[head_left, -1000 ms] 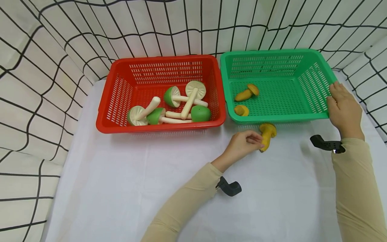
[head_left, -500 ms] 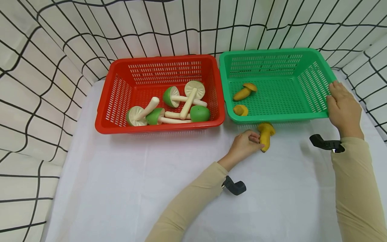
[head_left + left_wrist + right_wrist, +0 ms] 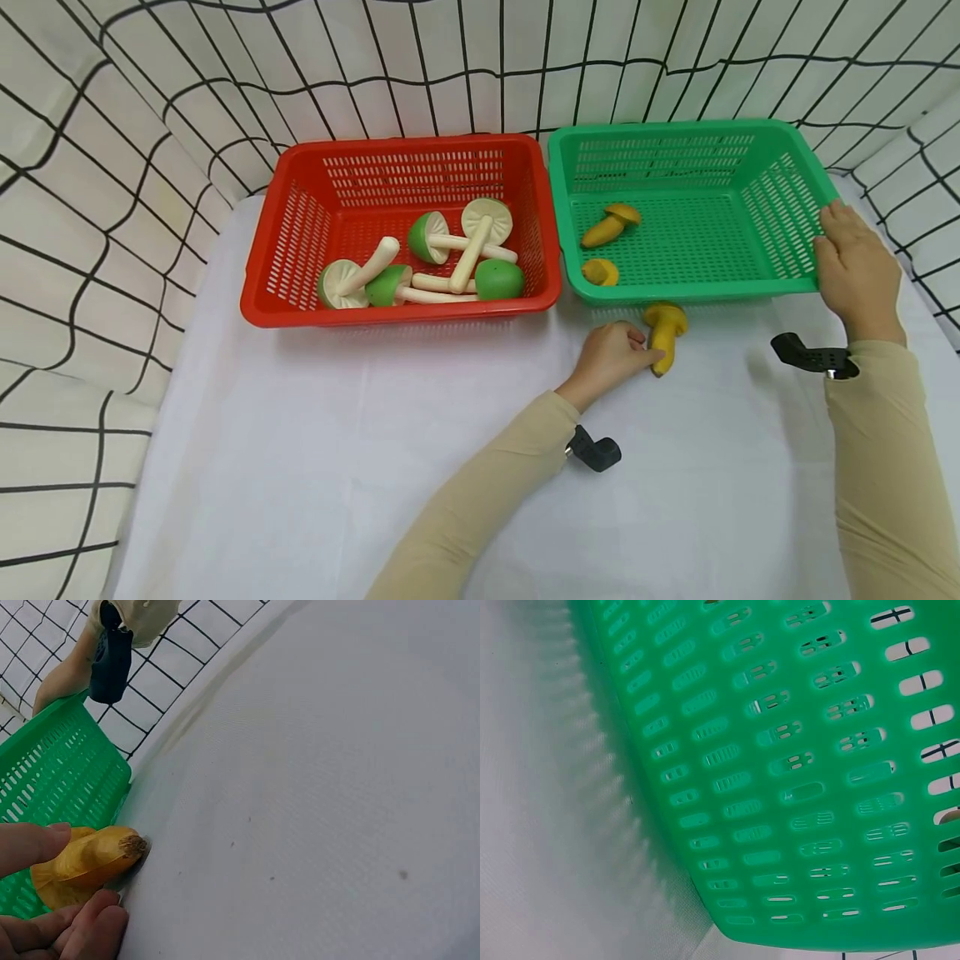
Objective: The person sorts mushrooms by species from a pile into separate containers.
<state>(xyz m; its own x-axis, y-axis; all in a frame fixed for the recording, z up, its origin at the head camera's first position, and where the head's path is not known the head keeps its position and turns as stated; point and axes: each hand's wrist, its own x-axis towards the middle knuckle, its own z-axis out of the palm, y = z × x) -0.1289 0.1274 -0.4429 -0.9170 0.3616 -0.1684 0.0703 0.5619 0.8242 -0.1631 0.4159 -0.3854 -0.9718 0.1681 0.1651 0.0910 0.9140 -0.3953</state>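
Note:
My left hand (image 3: 611, 358) is at a yellow toy mushroom (image 3: 664, 333) lying on the cloth, in front of the green basket (image 3: 675, 293). In the left wrist view the thumb (image 3: 37, 846) lies over one side of the mushroom (image 3: 94, 859), and curled fingers (image 3: 94, 922) are at its other side. My right hand (image 3: 858, 271) holds the right rim of the green basket, thumb on the inner side. Inside that basket lie two more yellow mushrooms, one whole (image 3: 611, 225) and one partly hidden (image 3: 601, 272) by the front wall. The right wrist view shows only the basket's slotted wall (image 3: 780, 780), not the hand.
Left of the green basket, touching or nearly so, stands a red basket (image 3: 405, 314) with several green-capped, white-stemmed mushrooms (image 3: 472, 250). White cloth (image 3: 300, 467) covers the table. Black wire mesh (image 3: 450, 79) rises behind and at both sides.
My left hand has moved slightly right and closer round the mushroom, whose stem end has swung a little to the right. The right hand stays on the basket rim.

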